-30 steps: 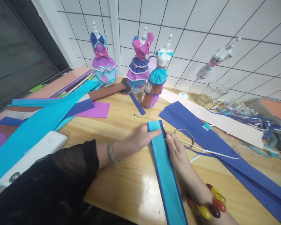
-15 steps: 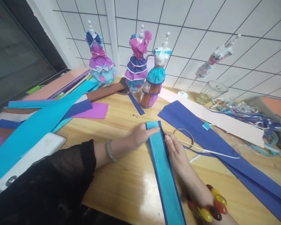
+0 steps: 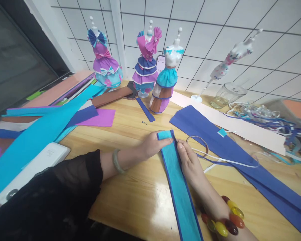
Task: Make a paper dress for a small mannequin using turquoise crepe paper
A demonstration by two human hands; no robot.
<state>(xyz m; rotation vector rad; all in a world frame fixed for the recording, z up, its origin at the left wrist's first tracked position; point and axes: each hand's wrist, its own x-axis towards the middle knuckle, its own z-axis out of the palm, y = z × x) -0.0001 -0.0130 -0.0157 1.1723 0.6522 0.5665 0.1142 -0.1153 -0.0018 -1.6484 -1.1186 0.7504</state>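
A long turquoise crepe-paper strip with dark blue borders runs from the middle of the table down to the bottom edge. My left hand grips its far end, thumb lying across the top and the other fingers hidden underneath. At the strip's right side, my right hand is closed in a pinch on the dark blue border near the same end. Exactly what sits between those fingertips is partly hidden. A loose ring-shaped loop and a thin white strip lie just right of this hand.
Dressed mini mannequins and a bare one stand along the tiled wall. Blue paper and pale pink paper cover the right. A glass jar, tangled scraps, turquoise paper and a white power bank surround the hands.
The view has shifted slightly. Both hands keep their hold near the far end of the strip, with hardly any visible movement.
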